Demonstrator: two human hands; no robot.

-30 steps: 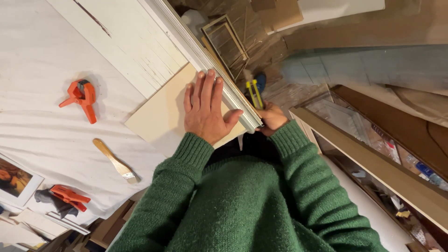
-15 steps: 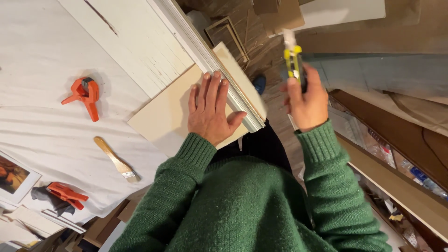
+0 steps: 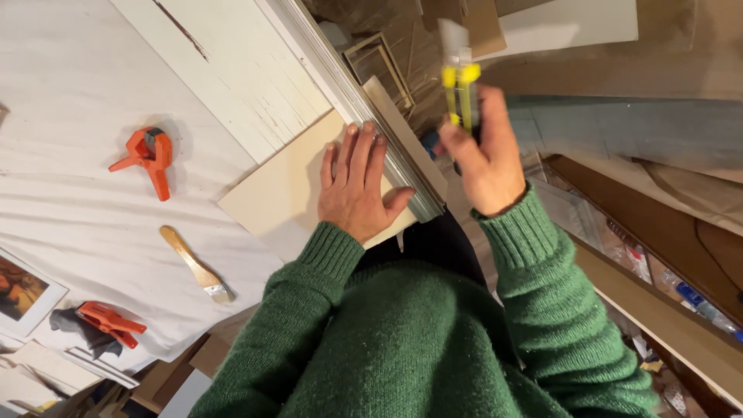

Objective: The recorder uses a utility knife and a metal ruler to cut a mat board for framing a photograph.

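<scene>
My left hand (image 3: 357, 184) lies flat, fingers together, on a pale thin board (image 3: 288, 190) at the table's edge, beside a metal straightedge (image 3: 364, 104) that runs along the board's side. My right hand (image 3: 486, 159) is raised off the table to the right and grips a yellow utility knife (image 3: 460, 83), its blade end pointing up. Both arms wear green knitted sleeves.
A white cloth covers the table (image 3: 70, 101). On it lie an orange spring clamp (image 3: 148, 157), a small wooden brush (image 3: 195, 265) and a second orange clamp (image 3: 110, 320). A printed picture (image 3: 22, 290) sits at the left edge. Wooden frames and boards (image 3: 650, 255) crowd the floor to the right.
My right hand came up from below the table's edge with the yellow knife and now holds it higher. My left hand stayed pressed on the board.
</scene>
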